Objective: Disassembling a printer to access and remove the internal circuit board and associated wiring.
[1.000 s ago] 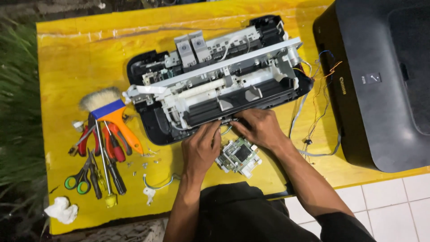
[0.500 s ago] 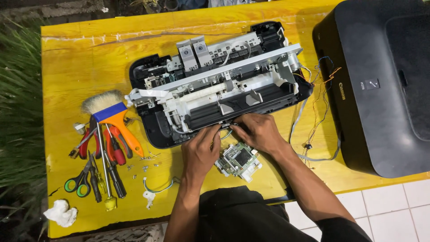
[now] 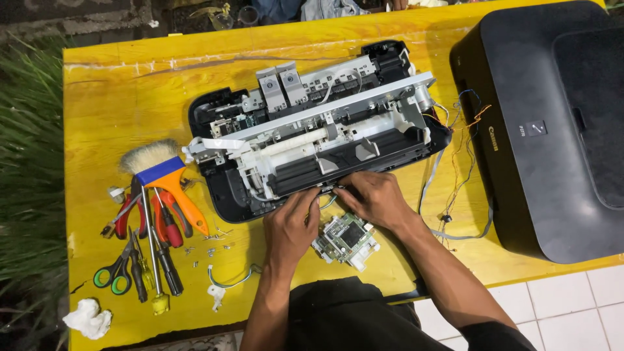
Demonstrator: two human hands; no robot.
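On the yellow tabletop (image 3: 117,91) the left hand (image 3: 290,226) and right hand (image 3: 374,198) press curled fingers on the front edge of the opened printer (image 3: 312,133), fingertips hidden, so grip is unclear.

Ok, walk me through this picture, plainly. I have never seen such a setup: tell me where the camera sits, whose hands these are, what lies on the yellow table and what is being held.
The camera is worn on the person's head and looks straight down, so the two bare arms coming from the bottom edge are that person's own.

Both hands rest on the front edge of an opened printer, its cover off and its inner parts bare. The left hand and the right hand press their fingertips there; neither clearly grips anything.

The yellow table also carries a small circuit board part just below the hands, a paintbrush, red-handled pliers, screwdrivers, green-handled scissors, a crumpled tissue and loose wires. A second, closed black printer stands on the right.
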